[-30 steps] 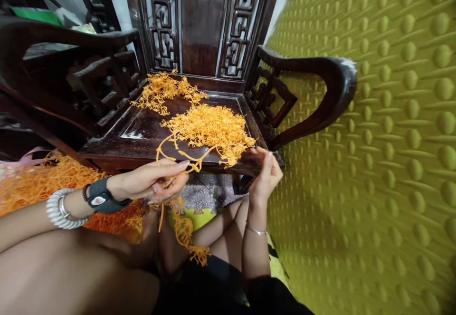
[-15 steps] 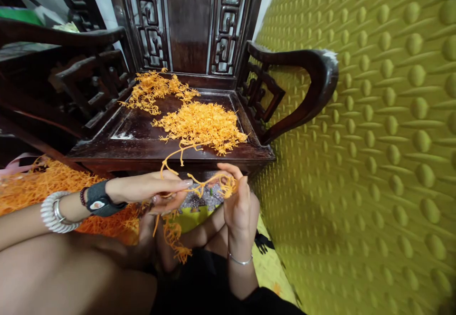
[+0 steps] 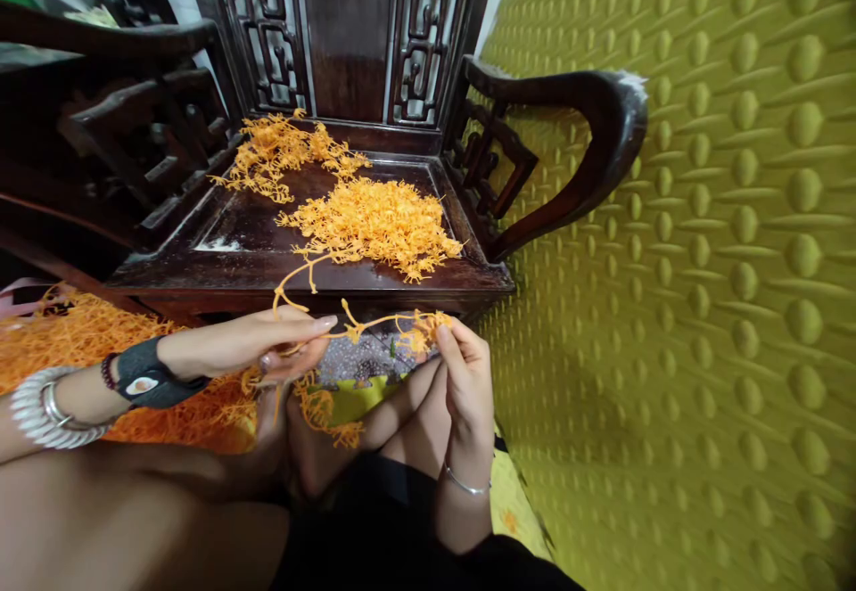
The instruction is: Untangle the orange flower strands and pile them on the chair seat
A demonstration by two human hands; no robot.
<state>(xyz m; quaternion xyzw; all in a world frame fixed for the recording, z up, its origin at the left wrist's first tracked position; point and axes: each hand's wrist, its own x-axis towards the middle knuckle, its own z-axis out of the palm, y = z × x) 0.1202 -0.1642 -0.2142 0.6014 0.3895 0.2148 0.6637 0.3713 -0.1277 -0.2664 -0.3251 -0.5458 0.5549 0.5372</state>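
- Orange strand (image 3: 374, 322): thin, kinked, frayed; stretched between both hands.
- Left hand (image 3: 258, 346): pinching one end.
- Right hand (image 3: 465, 377): gripping tufted end.
- Orange heap (image 3: 374, 225): on chair seat (image 3: 247, 248).

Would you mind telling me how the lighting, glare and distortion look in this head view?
Head view: wide-angle bending curves the chair armrest and padded wall; glare streaks the chair seat; both hands and the orange strands are evenly lit and sharp.

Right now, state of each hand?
Left hand: closed, pinching one end of a thin orange branched strand.
Right hand: closed on the strand's other, tufted end.
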